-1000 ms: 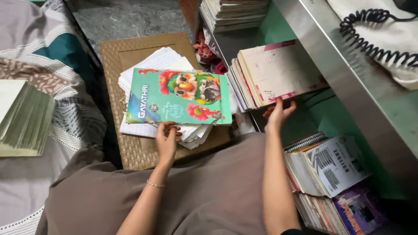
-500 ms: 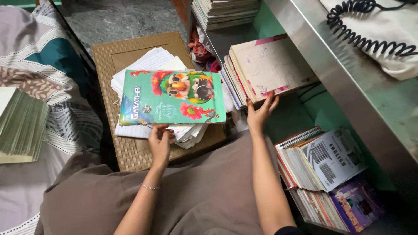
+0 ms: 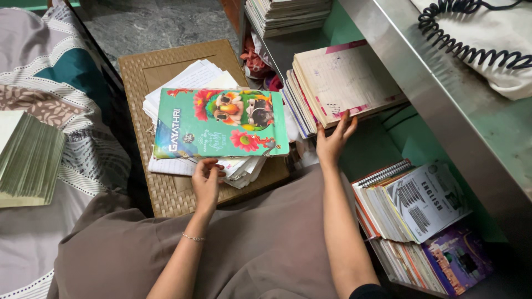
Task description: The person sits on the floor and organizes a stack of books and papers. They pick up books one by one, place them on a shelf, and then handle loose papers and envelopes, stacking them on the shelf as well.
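On the middle shelf (image 3: 288, 55) of a green metal rack, right of the seated person: one stack of notebooks (image 3: 338, 88), soft-covered, cream cover uppermost with pink edging, spines and page edges fanned toward the near-left corner. The stack overhangs the shelf front.

Right hand (image 3: 333, 139): fingers spread, tips touching the near underside edge of that stack; released, not closed around anything.

Left hand (image 3: 207, 178): fingers loosely curled on the near edge of the loose white papers (image 3: 191, 80); whether it pinches a sheet cannot be told.

On the woven mat-topped stool (image 3: 166, 61) in front of the lap: the loose papers in a ragged heap, and on top a green illustrated notebook (image 3: 221, 123), lying flat and slightly askew.

Handling, as judged: the shelf stack is likely heavy taken whole, each book limp and thin; glossy covers may slide over one another, so the top copies could skid off if tilted. Best held from below at the overhanging edge with the other hand pressing on top, or taken a few books at a time by the spines. The papers are light, flimsy and would scatter.

Also present: lower shelf books with spiral binding (image 3: 410, 202); a further stack above (image 3: 288, 14); a thick green-edged book (image 3: 27, 158) on the patterned bedcover (image 3: 66, 66); a coiled black cord (image 3: 465, 36) on the rack top.
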